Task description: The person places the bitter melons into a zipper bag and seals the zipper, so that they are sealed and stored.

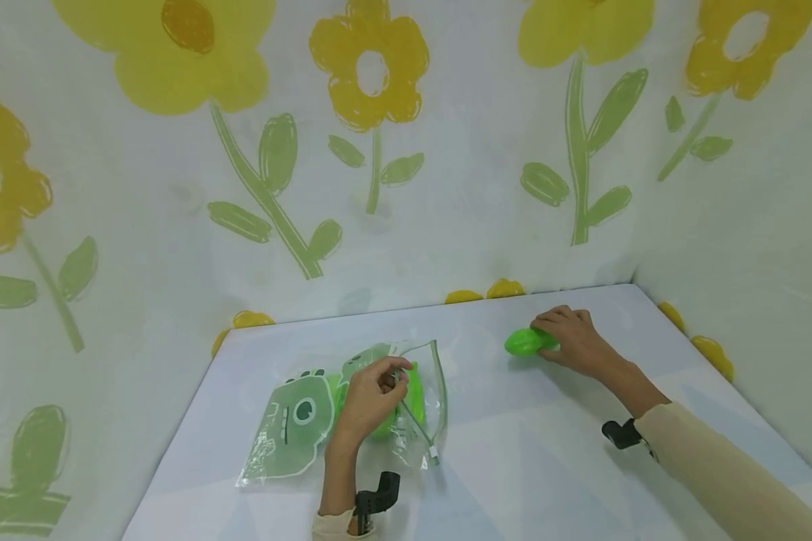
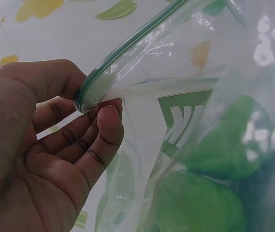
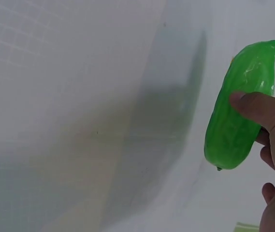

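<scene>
A clear zip bag printed with a green cartoon face lies on the left part of the table. My left hand pinches its green zip edge between thumb and finger, and the bag's mouth gapes. Bright green rounded things show through the plastic, their kind blurred by glare. Over at the right, my right hand grips a glossy green toy cucumber, thumb on one side and fingers behind. The cucumber is held above the tabletop, apart from the bag, and its shadow falls beneath.
The pale table ends at a white curtain with yellow flowers, which stands along the back and both sides. Black wrist mounts sit on both forearms, by the beige sleeves.
</scene>
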The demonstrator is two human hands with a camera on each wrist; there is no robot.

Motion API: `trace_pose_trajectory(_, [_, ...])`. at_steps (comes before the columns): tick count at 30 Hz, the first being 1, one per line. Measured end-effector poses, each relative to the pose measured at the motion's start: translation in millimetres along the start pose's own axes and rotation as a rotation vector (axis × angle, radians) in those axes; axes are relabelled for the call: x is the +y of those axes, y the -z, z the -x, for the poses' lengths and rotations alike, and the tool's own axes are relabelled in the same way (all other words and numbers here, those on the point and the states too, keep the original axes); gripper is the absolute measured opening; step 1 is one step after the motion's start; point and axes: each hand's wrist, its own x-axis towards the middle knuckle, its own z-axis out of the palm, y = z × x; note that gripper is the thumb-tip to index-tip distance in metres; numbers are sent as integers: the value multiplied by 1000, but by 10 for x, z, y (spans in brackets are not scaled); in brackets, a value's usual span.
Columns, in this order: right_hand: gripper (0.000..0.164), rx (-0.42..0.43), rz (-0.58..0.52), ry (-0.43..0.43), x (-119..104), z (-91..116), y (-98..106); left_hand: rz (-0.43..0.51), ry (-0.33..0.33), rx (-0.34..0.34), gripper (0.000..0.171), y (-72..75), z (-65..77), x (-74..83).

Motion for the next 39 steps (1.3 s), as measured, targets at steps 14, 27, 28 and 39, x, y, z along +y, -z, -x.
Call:
trace_pose_trajectory(14, [43,37,-117,-67,-230,128,88,-15,10,9,18,-19,4,-6])
trace_pose_trajectory(27, [44,-1,-362,-202,-461,137,164,-12,4,11,19,-8,5,-6])
trace_pose_trajectory(28, [45,-8,-385,-229,-480,139,174,-11,3,10,19,-10,5,-12])
trace_pose_trajectory(39, [50,-45,-575,-448,-738,207,182,-14,0,16,19,-14,6,-18])
